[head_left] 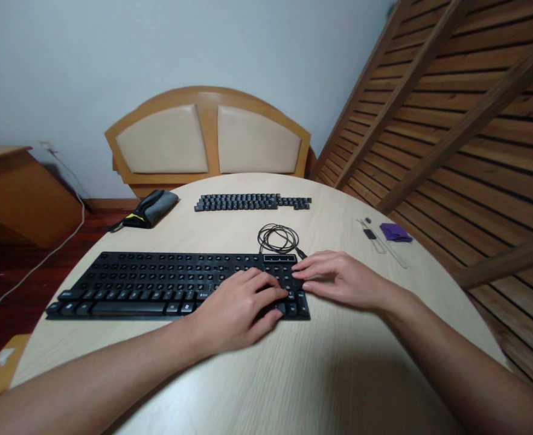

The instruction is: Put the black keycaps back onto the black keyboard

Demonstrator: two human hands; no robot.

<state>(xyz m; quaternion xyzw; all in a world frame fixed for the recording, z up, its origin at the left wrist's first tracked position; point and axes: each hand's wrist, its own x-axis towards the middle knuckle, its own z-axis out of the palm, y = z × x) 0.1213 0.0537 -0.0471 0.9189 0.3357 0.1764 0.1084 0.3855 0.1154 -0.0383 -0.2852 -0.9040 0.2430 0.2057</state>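
A black keyboard [133, 264] lies flat on the table. Its lower rows and part of the number pad carry keycaps, while bare key stems show in the upper rows. My left hand [243, 305] rests palm down over the keyboard's right part, fingers spread, fingertips at the number pad; what lies beneath the palm is hidden. At the keyboard's right edge is my right hand [343, 279], its fingers stretched out and thumb apart, fingertips touching or just over the outermost keys. Behind the keyboard sits its coiled black cable [279, 238]. Loose black keycaps [239, 202] stand in rows farther back.
On the right lie a wire tool with a black grip [369, 234], a thin pale stick [395, 255] and a folded purple cloth [395, 232]. A dark grey pouch-like item with yellow [151, 208] sits at the table's left edge. A chair [207, 133] stands behind the round table [329, 208].
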